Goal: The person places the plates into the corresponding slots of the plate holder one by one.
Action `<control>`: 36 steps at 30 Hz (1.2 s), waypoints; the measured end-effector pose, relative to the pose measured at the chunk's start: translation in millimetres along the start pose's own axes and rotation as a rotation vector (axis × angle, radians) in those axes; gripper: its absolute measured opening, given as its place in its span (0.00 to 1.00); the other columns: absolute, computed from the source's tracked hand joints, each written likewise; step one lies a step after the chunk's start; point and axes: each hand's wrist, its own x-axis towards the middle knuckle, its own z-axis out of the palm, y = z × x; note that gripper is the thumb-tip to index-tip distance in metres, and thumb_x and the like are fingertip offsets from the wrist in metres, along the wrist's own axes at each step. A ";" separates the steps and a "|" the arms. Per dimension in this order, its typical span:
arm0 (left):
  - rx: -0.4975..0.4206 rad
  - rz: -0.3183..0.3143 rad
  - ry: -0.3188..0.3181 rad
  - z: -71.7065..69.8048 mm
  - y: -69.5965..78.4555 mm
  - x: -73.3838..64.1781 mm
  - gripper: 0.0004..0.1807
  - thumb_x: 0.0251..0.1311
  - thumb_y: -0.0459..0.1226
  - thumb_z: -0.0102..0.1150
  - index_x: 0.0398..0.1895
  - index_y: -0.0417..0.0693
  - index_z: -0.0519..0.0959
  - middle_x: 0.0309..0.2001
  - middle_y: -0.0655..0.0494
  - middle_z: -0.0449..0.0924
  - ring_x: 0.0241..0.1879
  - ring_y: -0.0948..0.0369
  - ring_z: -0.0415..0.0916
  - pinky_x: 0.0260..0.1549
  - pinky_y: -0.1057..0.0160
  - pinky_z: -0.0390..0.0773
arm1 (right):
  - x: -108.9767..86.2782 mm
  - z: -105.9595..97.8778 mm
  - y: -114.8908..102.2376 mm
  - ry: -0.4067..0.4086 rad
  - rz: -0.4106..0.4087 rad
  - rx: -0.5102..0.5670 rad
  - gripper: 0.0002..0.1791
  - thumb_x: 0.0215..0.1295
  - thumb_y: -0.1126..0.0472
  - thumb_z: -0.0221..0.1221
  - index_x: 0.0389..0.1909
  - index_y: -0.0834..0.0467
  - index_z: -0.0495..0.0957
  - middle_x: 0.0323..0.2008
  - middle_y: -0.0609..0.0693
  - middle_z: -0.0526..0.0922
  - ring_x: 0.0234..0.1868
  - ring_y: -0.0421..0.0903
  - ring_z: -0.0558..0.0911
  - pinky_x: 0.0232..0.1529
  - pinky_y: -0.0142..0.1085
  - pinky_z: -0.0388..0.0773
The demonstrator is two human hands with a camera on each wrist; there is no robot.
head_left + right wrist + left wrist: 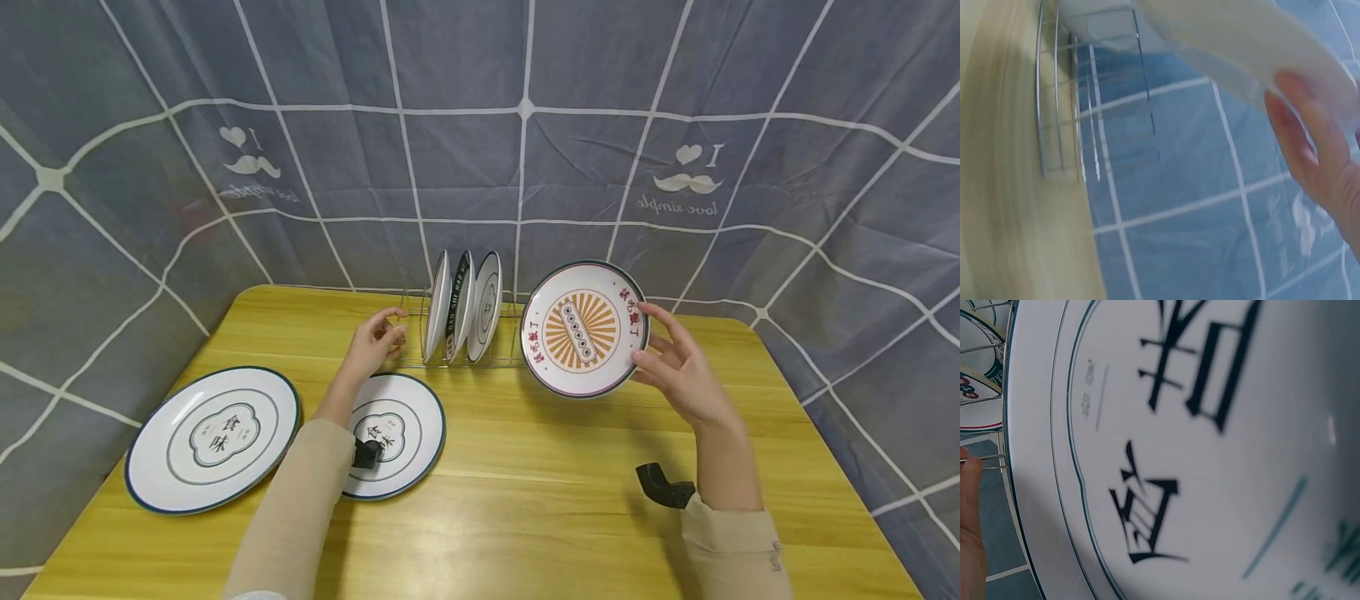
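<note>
My right hand (686,379) pinches a white plate (581,329) by its right rim. The plate has an orange sunburst print and red characters, and is raised above the table with its face turned toward me. In the right wrist view the thumb and fingers lie on the edge of the blurred plate (1254,47). My left hand (371,346) holds the left end of the wire dish rack (498,364), fingers bent at a wire. Three plates stand upright in the rack, among them a white one with a ringed centre (486,308). The rack's right end holds no plate.
A large white plate (165,450) with a blue rim lies flat at the left of the wooden table (525,517). A smaller matching plate (420,450) lies partly under my left forearm. Behind the table hangs a grey-blue curtain (465,167) with white lines.
</note>
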 end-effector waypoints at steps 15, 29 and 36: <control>0.000 0.005 -0.002 1.1 0.8 1.0 0.16 0.64 0.33 0.51 0.53 0.36 0.70 0.27 0.50 0.69 0.29 0.54 0.73 0.23 0.68 0.76 | 51.8 56.3 14.9 0.281 -0.076 -0.202 0.32 0.61 0.78 0.51 0.64 0.54 0.58 0.50 0.60 0.67 0.44 0.45 0.78 0.39 0.32 0.80; 0.014 0.024 0.002 -0.5 -1.1 0.7 0.14 0.63 0.33 0.51 0.51 0.38 0.71 0.28 0.44 0.70 0.27 0.57 0.72 0.24 0.66 0.78 | 79.9 87.0 53.9 0.310 -0.164 -0.489 0.32 0.54 0.80 0.57 0.61 0.63 0.63 0.50 0.70 0.68 0.48 0.64 0.74 0.38 0.33 0.78; 0.001 0.046 0.001 -0.2 1.1 -0.3 0.13 0.63 0.31 0.51 0.50 0.38 0.72 0.27 0.43 0.70 0.25 0.57 0.71 0.21 0.68 0.75 | 88.2 96.1 72.4 0.297 -0.205 -0.555 0.32 0.52 0.80 0.58 0.60 0.64 0.65 0.52 0.69 0.67 0.51 0.65 0.70 0.53 0.50 0.71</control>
